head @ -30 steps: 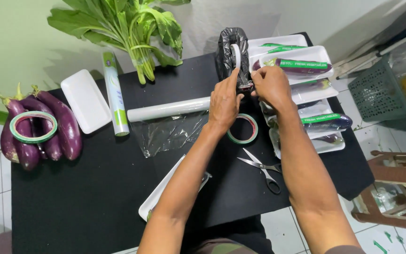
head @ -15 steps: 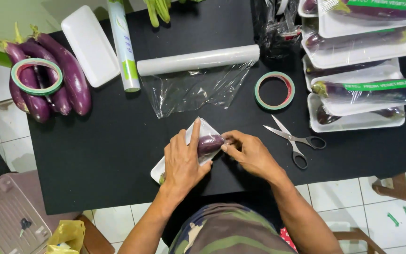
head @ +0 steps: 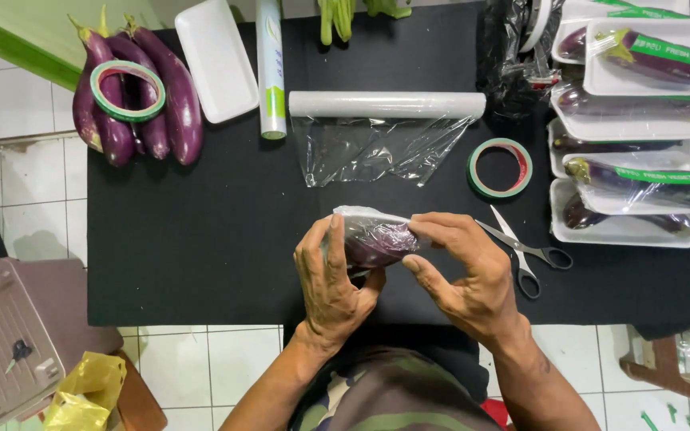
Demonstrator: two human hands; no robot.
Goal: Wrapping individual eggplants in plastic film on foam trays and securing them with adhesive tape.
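Note:
Both my hands hold a white foam tray with a purple eggplant point(head: 377, 239) in it, lifted at the near edge of the black table point(head: 201, 231). My left hand point(head: 331, 279) grips the tray's left end, thumb under it. On the right end my right hand point(head: 465, 271) has its fingers curled over the tray's edge. Clear film seems to cover the eggplant. Just right of my right hand lie scissors point(head: 525, 251).
A roll of clear wrap point(head: 385, 105) with film pulled out lies behind my hands, a green-red tape ring point(head: 500, 168) to its right. Loose eggplants point(head: 141, 96) under another tape ring sit far left, beside an empty foam tray point(head: 216, 57). Packed eggplant trays point(head: 632, 136) stack at right.
The view has moved closer. The tray with the eggplant, earlier resting on the table edge, is now lifted and turned between both hands.

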